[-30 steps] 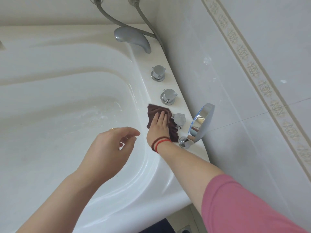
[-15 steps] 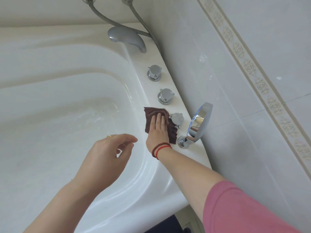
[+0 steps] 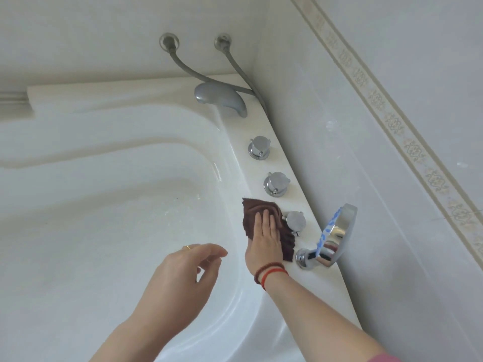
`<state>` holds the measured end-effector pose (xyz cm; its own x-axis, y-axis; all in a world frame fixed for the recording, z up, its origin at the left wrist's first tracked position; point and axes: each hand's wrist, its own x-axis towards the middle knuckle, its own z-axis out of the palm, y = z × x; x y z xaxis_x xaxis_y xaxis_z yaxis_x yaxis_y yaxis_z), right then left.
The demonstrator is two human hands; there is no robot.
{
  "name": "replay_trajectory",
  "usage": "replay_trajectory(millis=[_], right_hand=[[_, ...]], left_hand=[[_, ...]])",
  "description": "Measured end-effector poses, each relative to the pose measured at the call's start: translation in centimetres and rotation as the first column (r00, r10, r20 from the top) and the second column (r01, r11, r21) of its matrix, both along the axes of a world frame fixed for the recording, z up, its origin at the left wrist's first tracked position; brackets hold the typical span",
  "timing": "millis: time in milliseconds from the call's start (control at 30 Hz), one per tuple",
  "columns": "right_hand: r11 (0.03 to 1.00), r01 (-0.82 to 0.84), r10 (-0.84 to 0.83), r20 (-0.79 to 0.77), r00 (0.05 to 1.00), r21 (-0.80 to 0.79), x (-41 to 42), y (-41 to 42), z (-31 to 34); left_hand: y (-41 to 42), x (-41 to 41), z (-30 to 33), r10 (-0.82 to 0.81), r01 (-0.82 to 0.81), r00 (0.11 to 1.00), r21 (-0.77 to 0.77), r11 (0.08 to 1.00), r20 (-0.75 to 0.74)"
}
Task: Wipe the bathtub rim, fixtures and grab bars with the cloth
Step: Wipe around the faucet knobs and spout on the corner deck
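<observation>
Brown cloth [image 3: 257, 218] lies flat on the white bathtub rim [image 3: 324, 278], pinned under the right hand [image 3: 264, 240]; palm down, fingers straight and together, pressing rather than clutching. Red and dark bead bracelets [image 3: 270, 273] at that wrist.

Head view, along the rim: the cloth's right edge touches the nearest chrome knob [image 3: 295, 220]. Just beyond its top edge, a second knob [image 3: 276, 183]; a third knob [image 3: 259, 147] further on; then the grey spout [image 3: 220, 97] at the corner. Near side of the cloth, the chrome shower head [image 3: 337, 232] stands tilted in its holder [image 3: 304, 258], close beside the wrist. Two grey hoses [image 3: 183, 66] run from the back wall down behind the spout. Tiled wall [image 3: 366, 152] hems the rim on the right.

Left hand [image 3: 180, 280] hovers over the tub basin [image 3: 104, 218], empty, fingers loosely curled and apart, gold ring [image 3: 186, 247] on one finger.
</observation>
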<state>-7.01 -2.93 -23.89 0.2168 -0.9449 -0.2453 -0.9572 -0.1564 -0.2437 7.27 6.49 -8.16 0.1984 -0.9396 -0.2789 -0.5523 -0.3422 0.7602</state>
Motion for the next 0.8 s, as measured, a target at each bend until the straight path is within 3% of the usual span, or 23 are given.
replay_trajectory(millis=[133, 300, 400, 500, 733, 800], right_hand=[[0.996, 0.048, -0.046, -0.024, 0.999, 0.076, 2.5, -2.5, 0.8], [0.995, -0.067, 0.072, -0.07, 0.995, 0.075, 4.9, -7.7, 0.9], [0.997, -0.027, 0.029, -0.024, 0.999, 0.076, 5.4, -9.7, 0.9], [0.998, 0.034, -0.033, -0.015, 0.999, 0.051, 5.7, -8.7, 0.6], [0.997, -0.057, 0.053, -0.082, 0.995, -0.046, 5.1, -6.5, -0.2], [0.999, -0.045, 0.047, -0.06, 0.997, 0.027, 5.5, -7.9, 0.4]], left_hand=[[-0.9, 1.5, 0.4, -0.012, 0.013, 1.0, -0.021, 1.0, 0.018], [-2.2, 3.7, 0.3, 0.015, -0.012, 0.999, -0.065, 0.998, 0.039], [-3.0, 5.0, 0.2, 0.04, -0.033, 0.997, -0.113, 0.993, 0.063], [-3.9, 5.9, 0.2, 0.052, -0.04, 0.994, -0.123, 0.992, 0.097], [-6.5, 7.0, 1.9, 0.029, -0.01, 0.991, -0.139, 0.99, 0.134], [-7.1, 7.2, 2.1, 0.032, -0.011, 0.989, -0.148, 0.989, 0.146]])
